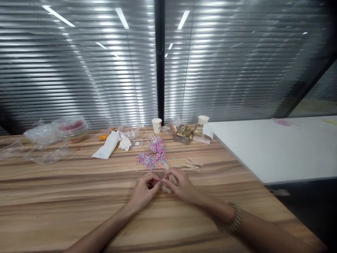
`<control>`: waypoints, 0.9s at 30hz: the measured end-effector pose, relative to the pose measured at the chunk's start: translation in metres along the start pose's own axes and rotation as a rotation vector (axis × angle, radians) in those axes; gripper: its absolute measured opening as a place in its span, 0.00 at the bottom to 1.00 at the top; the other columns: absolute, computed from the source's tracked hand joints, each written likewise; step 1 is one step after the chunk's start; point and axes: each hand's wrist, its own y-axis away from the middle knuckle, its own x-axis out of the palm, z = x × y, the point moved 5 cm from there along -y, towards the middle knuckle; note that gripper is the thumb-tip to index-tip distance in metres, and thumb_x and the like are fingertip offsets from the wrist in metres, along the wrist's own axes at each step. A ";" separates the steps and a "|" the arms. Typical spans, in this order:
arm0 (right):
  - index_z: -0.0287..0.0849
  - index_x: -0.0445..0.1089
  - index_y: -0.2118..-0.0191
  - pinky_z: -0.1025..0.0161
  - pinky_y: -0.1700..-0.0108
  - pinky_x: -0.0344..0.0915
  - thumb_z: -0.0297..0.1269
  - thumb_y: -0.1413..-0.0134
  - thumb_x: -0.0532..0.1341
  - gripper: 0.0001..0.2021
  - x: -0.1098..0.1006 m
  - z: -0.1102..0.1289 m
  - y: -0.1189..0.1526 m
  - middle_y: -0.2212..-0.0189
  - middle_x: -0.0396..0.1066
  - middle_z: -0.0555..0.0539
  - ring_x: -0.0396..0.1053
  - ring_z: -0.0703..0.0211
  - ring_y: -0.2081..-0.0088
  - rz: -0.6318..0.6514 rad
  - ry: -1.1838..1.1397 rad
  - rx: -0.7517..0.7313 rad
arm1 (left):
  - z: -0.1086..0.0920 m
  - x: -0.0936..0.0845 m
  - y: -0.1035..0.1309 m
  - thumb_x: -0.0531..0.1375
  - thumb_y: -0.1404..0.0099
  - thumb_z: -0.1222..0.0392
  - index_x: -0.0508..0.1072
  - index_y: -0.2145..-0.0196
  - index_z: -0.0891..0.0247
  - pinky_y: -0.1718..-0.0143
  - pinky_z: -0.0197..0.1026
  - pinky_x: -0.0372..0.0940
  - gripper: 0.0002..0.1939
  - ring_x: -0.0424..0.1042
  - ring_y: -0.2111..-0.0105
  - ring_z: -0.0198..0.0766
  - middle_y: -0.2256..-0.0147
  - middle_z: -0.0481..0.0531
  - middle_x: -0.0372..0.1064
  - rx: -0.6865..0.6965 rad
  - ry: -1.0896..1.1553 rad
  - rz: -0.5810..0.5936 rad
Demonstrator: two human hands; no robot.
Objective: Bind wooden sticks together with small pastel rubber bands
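We have a wood-grain tabletop (86,196) before us, its far edge along the blinds (79,77). Over it, well short of that edge, our left hand (143,188) and right hand (182,187) meet, the fingers of both pinched narrow. Just beyond, toward the far edge, lies a loose pile of pink, white and blue bits (150,160), perhaps rubber bands. Toward the right edge rest slim beige strips (193,164); another beige piece (172,179) sits by our right fingers. Our fingertips seem to share a tiny pale bit (161,180), too small to name. We judge the work partway: most of the pile remains loose; whether the strips are finished, we cannot tell.
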 end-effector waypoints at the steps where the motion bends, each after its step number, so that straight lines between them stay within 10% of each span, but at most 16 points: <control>1: 0.33 0.64 0.67 0.87 0.62 0.48 0.47 0.47 0.48 0.19 0.000 -0.001 0.000 0.69 0.62 0.53 0.54 0.90 0.67 0.005 0.002 0.008 | -0.001 -0.001 0.000 0.56 0.42 0.55 0.72 0.71 0.66 0.69 0.35 0.62 0.11 0.67 0.70 0.35 0.70 0.53 0.68 0.009 0.000 -0.007; 9: 0.32 0.64 0.65 0.86 0.61 0.47 0.48 0.46 0.45 0.22 0.003 0.000 -0.001 0.68 0.61 0.51 0.52 0.89 0.66 0.059 0.043 -0.011 | -0.006 -0.005 0.002 0.56 0.41 0.55 0.71 0.69 0.65 0.64 0.35 0.63 0.10 0.64 0.60 0.37 0.61 0.56 0.62 0.092 0.136 -0.053; 27: 0.33 0.62 0.62 0.87 0.62 0.46 0.52 0.44 0.40 0.25 0.004 -0.010 0.001 0.65 0.60 0.51 0.51 0.88 0.65 0.021 -0.049 0.154 | -0.022 0.006 0.010 0.58 0.42 0.59 0.69 0.69 0.67 0.72 0.30 0.57 0.08 0.62 0.64 0.32 0.59 0.55 0.57 0.104 0.472 0.283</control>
